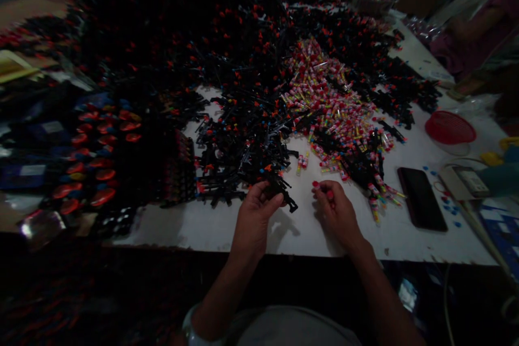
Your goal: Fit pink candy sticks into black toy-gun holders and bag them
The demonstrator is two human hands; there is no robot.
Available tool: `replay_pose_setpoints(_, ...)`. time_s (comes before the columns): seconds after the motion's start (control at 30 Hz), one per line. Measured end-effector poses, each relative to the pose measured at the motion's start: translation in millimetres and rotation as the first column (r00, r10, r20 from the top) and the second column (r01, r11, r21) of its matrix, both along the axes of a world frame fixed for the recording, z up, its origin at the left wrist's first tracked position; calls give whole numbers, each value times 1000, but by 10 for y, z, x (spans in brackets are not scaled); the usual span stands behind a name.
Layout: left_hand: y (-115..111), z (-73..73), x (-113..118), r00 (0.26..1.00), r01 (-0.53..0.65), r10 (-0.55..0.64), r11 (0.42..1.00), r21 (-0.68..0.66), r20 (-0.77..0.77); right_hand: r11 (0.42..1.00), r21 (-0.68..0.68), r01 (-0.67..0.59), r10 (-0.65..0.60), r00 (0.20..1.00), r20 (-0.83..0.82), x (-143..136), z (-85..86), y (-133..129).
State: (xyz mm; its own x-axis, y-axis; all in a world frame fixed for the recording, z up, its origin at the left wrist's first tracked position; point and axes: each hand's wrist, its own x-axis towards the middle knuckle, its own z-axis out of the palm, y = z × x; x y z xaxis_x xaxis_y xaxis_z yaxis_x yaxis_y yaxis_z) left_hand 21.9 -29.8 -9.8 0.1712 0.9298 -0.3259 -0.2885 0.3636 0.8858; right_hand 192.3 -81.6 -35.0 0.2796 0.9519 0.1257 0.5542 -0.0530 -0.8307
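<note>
Near the front edge of the white table (162, 227), my left hand (256, 216) pinches a small black toy gun (290, 203) between thumb and fingers. To its right, my right hand (337, 208) is closed round small tubes with red ends (316, 186); most of their length is hidden in the fingers. A pile of black toy guns with orange tips (243, 135) lies beyond my left hand. Beyond my right hand spreads a heap of pink and yellow candy tubes (328, 97). Two such tubes (302, 162) lie between the hands, a little farther back.
A dark phone (421, 198) lies at the right, with a red basket (450, 127) behind it and a small device (466, 181) beside it. Trays with orange-red pieces (105, 173) stand at the left. A person's sleeve (474, 38) shows at the upper right.
</note>
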Motion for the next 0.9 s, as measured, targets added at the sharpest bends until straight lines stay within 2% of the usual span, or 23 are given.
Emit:
replay_pose_setpoints(0.07, -31, -17, 39, 1000, -25, 25, 999, 36, 11, 997, -82, -14, -8, 966, -257, -150, 31, -59)
replay_pose_setpoints(0.13, -64, -34, 76, 999, -35, 34, 998, 58, 18, 993, -98, -69, 36, 951, -308, -269, 50, -92)
replay_pose_setpoints(0.2, -100, -39, 98, 1000, -16, 15, 999, 46, 17, 997, -28, -68, 63, 985, -162, -323, 44, -93)
replay_pose_setpoints(0.27, -133, -22, 97, 999, 46, -46, 999, -14, 0, 994, 70, -83, 78, 994, 70, -310, 15, -86)
replay_pose_setpoints(0.33, -157, 8, 77, 994, 111, -110, 989, -96, 13, 977, 141, -159, 119, 959, 256, -264, -19, -94)
replay_pose_setpoints(0.4, -164, 34, 50, 991, 135, -130, 979, -151, 45, 955, 180, -235, 168, 932, 322, -221, -39, -123)
replay_pose_setpoints(0.5, -141, 34, 17, 994, 103, -95, 979, -174, 57, 953, 181, -244, 201, 953, 229, -192, -31, -188)
replay_pose_setpoints(0.67, -109, -31, -9, 998, 60, -64, 989, -138, -28, 998, 19, -62, 62, 998, 27, -177, 27, -274)
replay_pose_setpoints(0.77, -119, -55, -12, 997, 48, -53, 993, -106, -50, 995, -55, -87, 84, 994, -66, -177, 44, -281)
replay_pose_setpoints(0.9, -131, -62, -6, 998, 59, -62, 993, -99, -29, 996, -57, -65, 57, 991, -124, -179, 36, -253)
